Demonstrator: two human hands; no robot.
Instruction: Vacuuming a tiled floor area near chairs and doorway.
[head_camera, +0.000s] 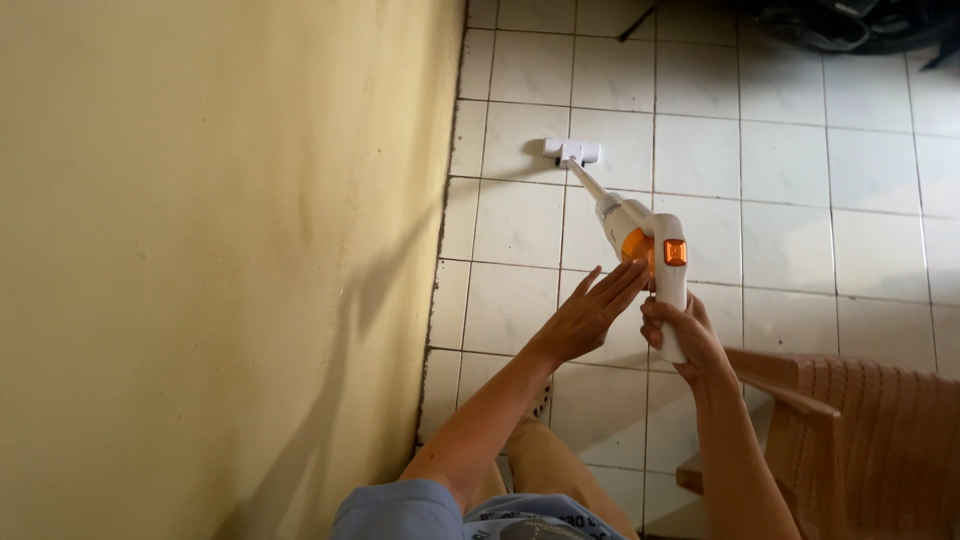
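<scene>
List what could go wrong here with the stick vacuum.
Only the right hand grips the stick vacuum; the left hand is open beside it, so the vacuum might twist or slip. The floor head is close to the yellow wall and could scuff it. The brown plastic chair by the right arm may hinder movement.

White stick vacuum (640, 240) with orange button and orange body panel; white floor head (571, 151). Pale yellow wall (220, 250). Off-white square floor tiles (780, 160), dark grout grid. Brown woven-pattern plastic chair (860, 430). Light blue sleeve (400, 510).
</scene>
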